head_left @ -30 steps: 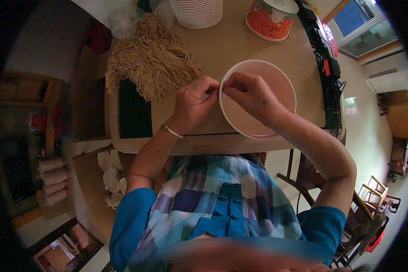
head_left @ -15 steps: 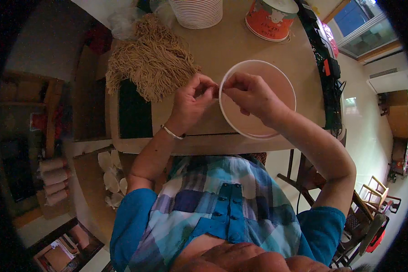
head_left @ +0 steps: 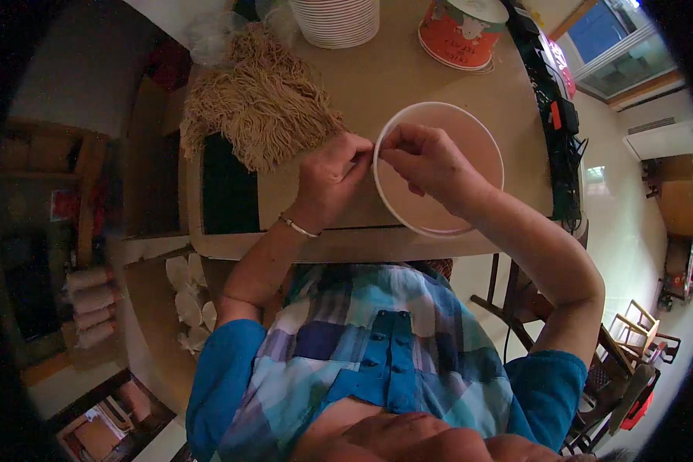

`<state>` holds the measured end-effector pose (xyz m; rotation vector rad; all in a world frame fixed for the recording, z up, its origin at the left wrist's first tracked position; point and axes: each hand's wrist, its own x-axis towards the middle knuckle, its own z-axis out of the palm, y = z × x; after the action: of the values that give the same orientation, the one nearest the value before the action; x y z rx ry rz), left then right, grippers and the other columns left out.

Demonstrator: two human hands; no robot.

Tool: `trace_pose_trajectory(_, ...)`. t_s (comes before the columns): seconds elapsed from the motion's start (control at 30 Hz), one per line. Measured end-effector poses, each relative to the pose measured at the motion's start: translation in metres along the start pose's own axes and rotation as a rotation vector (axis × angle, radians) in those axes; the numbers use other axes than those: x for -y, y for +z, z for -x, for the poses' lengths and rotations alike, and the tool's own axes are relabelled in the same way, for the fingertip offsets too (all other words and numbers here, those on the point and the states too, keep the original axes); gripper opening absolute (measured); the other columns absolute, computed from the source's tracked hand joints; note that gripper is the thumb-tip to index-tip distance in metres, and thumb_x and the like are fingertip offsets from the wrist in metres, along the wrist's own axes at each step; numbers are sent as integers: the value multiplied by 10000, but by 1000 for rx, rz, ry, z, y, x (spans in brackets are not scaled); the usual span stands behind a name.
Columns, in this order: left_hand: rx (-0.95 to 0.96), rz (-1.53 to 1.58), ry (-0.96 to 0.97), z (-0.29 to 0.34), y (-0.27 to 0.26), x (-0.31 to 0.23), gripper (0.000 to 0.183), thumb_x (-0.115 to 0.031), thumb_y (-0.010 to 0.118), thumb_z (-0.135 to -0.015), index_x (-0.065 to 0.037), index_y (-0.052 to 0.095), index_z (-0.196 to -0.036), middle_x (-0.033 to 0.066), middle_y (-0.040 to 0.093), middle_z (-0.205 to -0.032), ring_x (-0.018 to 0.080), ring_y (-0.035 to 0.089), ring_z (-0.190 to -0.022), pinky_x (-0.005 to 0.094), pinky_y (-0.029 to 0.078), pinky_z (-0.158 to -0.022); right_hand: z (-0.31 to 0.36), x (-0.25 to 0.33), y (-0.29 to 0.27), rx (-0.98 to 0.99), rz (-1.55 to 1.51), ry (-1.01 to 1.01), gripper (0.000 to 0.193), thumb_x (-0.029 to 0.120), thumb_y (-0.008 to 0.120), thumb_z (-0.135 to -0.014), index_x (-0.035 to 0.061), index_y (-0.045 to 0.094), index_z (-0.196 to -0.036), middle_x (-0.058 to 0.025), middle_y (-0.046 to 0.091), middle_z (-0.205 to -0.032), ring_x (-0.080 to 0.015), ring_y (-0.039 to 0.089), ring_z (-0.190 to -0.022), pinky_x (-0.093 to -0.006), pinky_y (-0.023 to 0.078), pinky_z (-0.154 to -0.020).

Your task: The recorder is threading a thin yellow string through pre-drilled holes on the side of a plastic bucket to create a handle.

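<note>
A large round white tub (head_left: 473,196) with a pale rolled rim stands at the table's front, its wide mouth facing up. Pinched fingers of my left hand (head_left: 331,177) meet the outside of its left rim. My right hand (head_left: 431,163) reaches over the mouth, thumb and forefinger pressed together just inside that same rim. Whatever lies between the fingertips of either hand is too small or hidden. A loose heap of tan yarn strands (head_left: 262,100) lies just beyond my left hand, close to its knuckles.
Nested white tubs (head_left: 336,21) stand at the far edge, with a red-orange printed tub (head_left: 462,35) to their right. Power strips and cables (head_left: 558,131) run along the table's right edge. A dark green mat (head_left: 229,189) shows at the left, beside clear plastic bags (head_left: 208,38) farther back.
My left hand has turned and its fingers have closed more at the rim, with the wrist slightly farther right. My right hand stays almost in place.
</note>
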<state>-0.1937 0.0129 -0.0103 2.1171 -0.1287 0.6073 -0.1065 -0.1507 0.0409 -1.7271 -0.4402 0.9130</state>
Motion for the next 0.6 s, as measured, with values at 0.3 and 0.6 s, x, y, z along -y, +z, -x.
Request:
trace_pose_trajectory(0.3, 39, -64, -37, -2, 0, 0, 184, -24, 669, -793, -54, 600, -962, 104, 638, -849, 199, 654, -738, 307, 520, -670, 0, -1, -3, 42, -14, -27, 116, 134, 578, -899, 39, 612, -956, 23, 501, -667, -45, 466, -543, -202, 386, -448)
trace_pose_trajectory(0.6, 72, 333, -295, 2, 3, 9, 103, 0, 555, -892, -29, 586, -986, 10, 617, -912, 78, 593, -841, 238, 494, -774, -4, -11, -8, 140, -213, -43, 136, 86, 560, -906, -6, 607, -993, -36, 591, -770, -88, 568, -639, -223, 498, -556)
